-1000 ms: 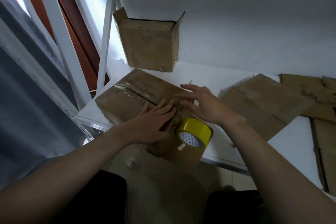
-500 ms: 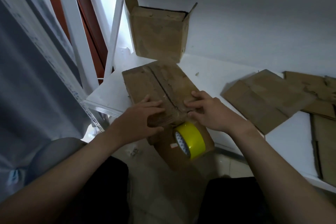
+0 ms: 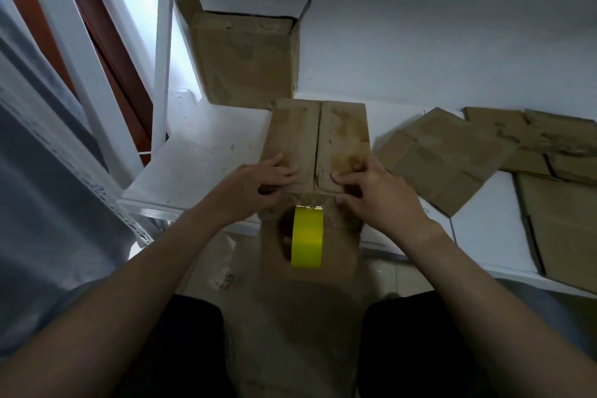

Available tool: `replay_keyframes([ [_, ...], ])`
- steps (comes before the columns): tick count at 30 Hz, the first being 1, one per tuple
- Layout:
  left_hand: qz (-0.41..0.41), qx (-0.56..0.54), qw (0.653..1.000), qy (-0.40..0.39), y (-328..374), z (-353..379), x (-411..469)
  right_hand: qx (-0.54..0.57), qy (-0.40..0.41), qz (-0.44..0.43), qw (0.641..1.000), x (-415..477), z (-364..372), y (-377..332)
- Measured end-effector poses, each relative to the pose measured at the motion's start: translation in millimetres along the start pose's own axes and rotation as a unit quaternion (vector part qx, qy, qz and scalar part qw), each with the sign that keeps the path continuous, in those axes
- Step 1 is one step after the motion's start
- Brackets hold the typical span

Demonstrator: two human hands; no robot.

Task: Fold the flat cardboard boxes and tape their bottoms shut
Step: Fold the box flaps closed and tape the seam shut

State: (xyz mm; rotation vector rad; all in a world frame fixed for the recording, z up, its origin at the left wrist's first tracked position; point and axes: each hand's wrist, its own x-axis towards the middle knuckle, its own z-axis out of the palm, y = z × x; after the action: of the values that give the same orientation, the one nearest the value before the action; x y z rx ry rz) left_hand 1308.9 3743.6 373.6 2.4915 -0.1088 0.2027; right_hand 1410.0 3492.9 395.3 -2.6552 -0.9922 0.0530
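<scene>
While both hands clamp the near end of the box (image 3: pixel 342 139), left hand (image 3: pixel 258 184) curled over the left flap and right hand (image 3: pixel 384 200) pinching the right one, nobody's holding the yellow tape roll (image 3: pixel 307 236), which seems to hang by its own strip down the box's near face. Its weight could peel that start loose, & the seam (image 3: pixel 318 139) shows a gap, so tape may go on w/ flaps apart. Box also juts past the worktop's (image 3: pixel 206 152) near edge; ease either grip & it could tip off.
</scene>
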Motion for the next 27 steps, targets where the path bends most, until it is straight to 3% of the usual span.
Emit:
replay_keyframes([
  [8, 0.012, 0.002, 1.000, 0.000, -22.8, 5.0, 39.1, -0.043, 0.024, -0.007, 0.999, 35.7, -3.1, 21.2],
  [11, 0.017, 0.007, 0.999, 0.035, -27.5, 6.4, 48.3, -0.044, 0.083, 0.023, 0.995, 41.0, 4.7, 25.7],
  [14, -0.015, 0.009, 0.999, 0.029, -20.2, 3.0, 59.5, -0.015, 0.139, -0.032, 0.990, 54.2, 10.2, 17.0],
  [16, -0.045, 0.027, 0.998, -0.027, -12.7, -1.4, 62.4, 0.042, 0.098, -0.076, 0.991, 69.4, 12.1, 7.6],
  [18, -0.069, 0.043, 0.995, -0.056, -6.4, -3.2, 59.1, 0.026, 0.022, -0.081, 0.996, 81.8, 18.3, 1.9],
  [22, -0.081, 0.074, 0.985, 0.136, 4.1, 16.9, 33.9, -0.060, -0.014, -0.102, 0.993, 82.5, 32.6, 2.0],
  [24, -0.179, -0.017, 0.978, 0.107, 12.0, 30.5, 28.0, -0.092, -0.004, -0.110, 0.990, 79.9, 35.0, 3.9],
  [27, -0.319, -0.234, 0.919, 0.001, 21.7, 49.1, 30.6, -0.115, -0.002, -0.105, 0.988, 80.9, 37.0, 3.8],
])
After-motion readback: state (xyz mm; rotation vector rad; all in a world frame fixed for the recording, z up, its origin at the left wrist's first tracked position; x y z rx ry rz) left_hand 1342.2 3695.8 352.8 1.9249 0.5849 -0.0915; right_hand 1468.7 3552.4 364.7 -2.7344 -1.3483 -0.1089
